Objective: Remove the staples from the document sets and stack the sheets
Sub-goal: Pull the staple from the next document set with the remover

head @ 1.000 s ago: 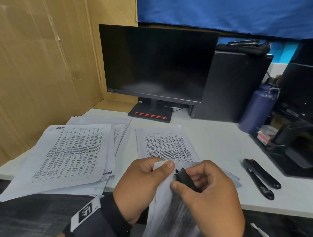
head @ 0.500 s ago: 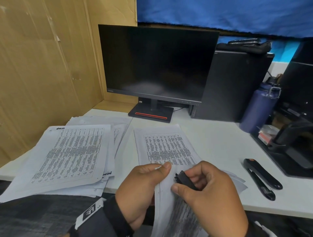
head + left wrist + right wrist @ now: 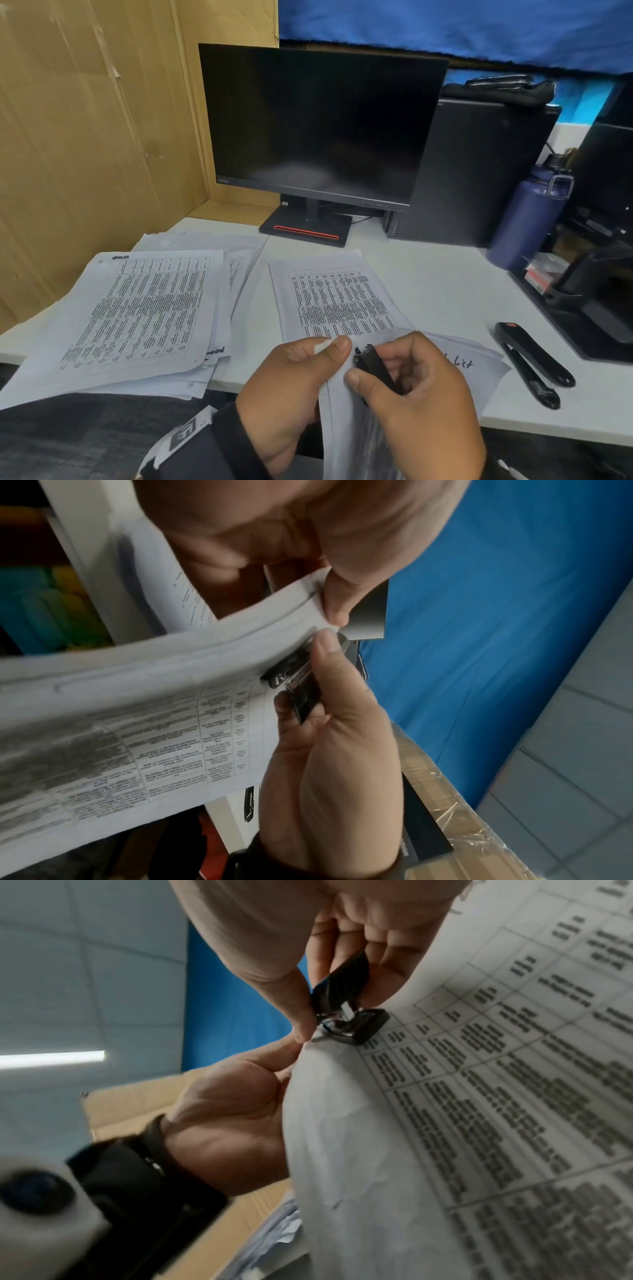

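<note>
My left hand (image 3: 301, 373) pinches the top corner of a stapled document set (image 3: 346, 428) that hangs down off the desk's front edge. My right hand (image 3: 411, 387) grips a small black staple remover (image 3: 371, 363), its metal claws set against that corner (image 3: 342, 1023). In the left wrist view the staple remover (image 3: 291, 674) bites at the corner just under my left thumb. The staple itself is too small to make out. A pile of printed sheets (image 3: 137, 308) lies at the left and a thinner pile of sheets (image 3: 339, 301) lies in the middle.
A black stapler (image 3: 534, 363) lies on the white desk (image 3: 445, 291) to the right. A monitor (image 3: 315, 130) stands at the back, a dark computer case (image 3: 479, 171) beside it, then a blue bottle (image 3: 527, 219) and a black desk organiser (image 3: 596, 294). Cardboard panels wall the left.
Both hands have lowered slightly with the document set, uncovering more of the middle pile. The staple remover stays at the pinched corner.
</note>
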The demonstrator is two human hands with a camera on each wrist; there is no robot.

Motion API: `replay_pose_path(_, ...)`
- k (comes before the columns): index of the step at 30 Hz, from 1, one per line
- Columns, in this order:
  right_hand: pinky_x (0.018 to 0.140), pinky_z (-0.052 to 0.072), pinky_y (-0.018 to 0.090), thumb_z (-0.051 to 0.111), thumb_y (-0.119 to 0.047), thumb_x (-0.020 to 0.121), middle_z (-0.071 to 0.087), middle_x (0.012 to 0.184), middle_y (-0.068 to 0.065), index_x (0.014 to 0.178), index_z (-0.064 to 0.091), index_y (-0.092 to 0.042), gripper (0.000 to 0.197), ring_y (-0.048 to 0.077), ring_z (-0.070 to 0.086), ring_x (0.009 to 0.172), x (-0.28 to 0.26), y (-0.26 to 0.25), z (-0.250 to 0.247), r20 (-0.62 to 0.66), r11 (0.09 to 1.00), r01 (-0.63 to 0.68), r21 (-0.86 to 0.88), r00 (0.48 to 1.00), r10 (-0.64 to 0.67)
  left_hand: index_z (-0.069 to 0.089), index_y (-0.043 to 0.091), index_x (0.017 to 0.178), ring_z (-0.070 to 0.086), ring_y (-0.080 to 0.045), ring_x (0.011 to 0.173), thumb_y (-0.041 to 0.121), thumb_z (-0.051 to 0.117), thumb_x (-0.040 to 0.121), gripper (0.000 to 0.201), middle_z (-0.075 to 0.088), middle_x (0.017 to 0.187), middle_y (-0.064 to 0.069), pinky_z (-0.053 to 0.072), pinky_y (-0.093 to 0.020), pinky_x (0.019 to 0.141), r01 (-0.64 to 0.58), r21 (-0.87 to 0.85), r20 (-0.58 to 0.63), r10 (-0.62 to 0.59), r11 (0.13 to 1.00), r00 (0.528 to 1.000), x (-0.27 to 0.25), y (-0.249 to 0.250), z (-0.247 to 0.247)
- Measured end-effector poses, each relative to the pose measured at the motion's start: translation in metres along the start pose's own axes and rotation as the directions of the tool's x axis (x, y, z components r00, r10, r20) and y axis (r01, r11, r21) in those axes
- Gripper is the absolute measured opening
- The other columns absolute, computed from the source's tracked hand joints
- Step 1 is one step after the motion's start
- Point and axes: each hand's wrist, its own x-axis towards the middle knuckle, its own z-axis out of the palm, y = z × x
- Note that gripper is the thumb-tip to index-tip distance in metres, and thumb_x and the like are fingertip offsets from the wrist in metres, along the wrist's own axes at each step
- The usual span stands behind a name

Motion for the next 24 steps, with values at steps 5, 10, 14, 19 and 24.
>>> replay_pose_path(5, 0.068, 0.047, 0.011, 0.093, -0.031, 0.057, 0.066, 0.091, -0.018, 0.089, 0.063, -0.041, 0.045, 0.006, 0.064, 0.084, 0.0011, 0.0003, -0.0032, -0.015, 0.980, 0.113, -0.163, 0.993, -0.117, 0.081, 0.001, 0.095, 0.073, -0.030, 0.082, 0.025, 0.073, 0.081, 0.030, 0.078, 0.096, -0.027, 0.056, -0.040, 0.081, -0.066, 0.041, -0.054, 0.068, 0.997, 0.996, 0.0001, -0.0004, 0.0005)
replay_pose_path(10, 0.064, 0.049, 0.012, 0.089, -0.040, 0.059, 0.065, 0.089, -0.020, 0.090, 0.066, -0.037, 0.039, 0.003, 0.065, 0.078, 0.0026, 0.0005, -0.0059, -0.002, 0.955, 0.167, -0.246, 0.985, -0.172, 0.078, 0.006, 0.073, 0.063, -0.015, 0.056, 0.019, 0.072, 0.087, 0.020, 0.072, 0.068, -0.011, 0.049, -0.021, 0.053, -0.117, 0.091, -0.042, 0.121, 0.989, 0.992, -0.0017, 0.0041, -0.0010)
replay_pose_path(14, 0.065, 0.054, 0.022, 0.091, -0.031, 0.064, 0.070, 0.080, -0.017, 0.089, 0.070, -0.044, 0.035, 0.009, 0.067, 0.072, 0.0027, -0.0006, -0.0050, 0.024, 0.980, 0.131, -0.152, 0.991, -0.129, 0.076, 0.013, 0.068, 0.057, -0.015, 0.058, 0.021, 0.075, 0.091, 0.024, 0.067, 0.067, -0.008, 0.045, -0.024, 0.054, -0.132, 0.152, -0.069, 0.143, 0.980, 0.987, -0.0011, 0.0031, 0.0001)
replay_pose_path(19, 0.064, 0.048, 0.010, 0.085, -0.032, 0.073, 0.068, 0.083, -0.020, 0.089, 0.070, -0.043, 0.025, 0.004, 0.067, 0.074, 0.0041, 0.0011, -0.0053, 0.071, 0.973, 0.168, -0.160, 0.985, -0.158, 0.078, 0.002, 0.081, 0.068, -0.028, 0.071, 0.014, 0.070, 0.092, 0.018, 0.074, 0.082, -0.028, 0.056, -0.037, 0.074, -0.041, 0.072, -0.081, 0.047, 0.997, 0.996, -0.0021, 0.0026, -0.0012)
replay_pose_path(24, 0.067, 0.045, 0.006, 0.068, -0.049, 0.071, 0.066, 0.091, -0.022, 0.098, 0.065, -0.044, 0.027, 0.001, 0.066, 0.077, 0.0040, 0.0009, -0.0045, 0.069, 0.962, 0.185, -0.202, 0.982, -0.174, 0.080, 0.006, 0.079, 0.069, -0.028, 0.067, 0.012, 0.069, 0.093, 0.019, 0.074, 0.081, -0.024, 0.057, -0.038, 0.076, 0.008, 0.060, -0.089, -0.003, 0.998, 0.996, 0.0001, 0.0024, -0.0036)
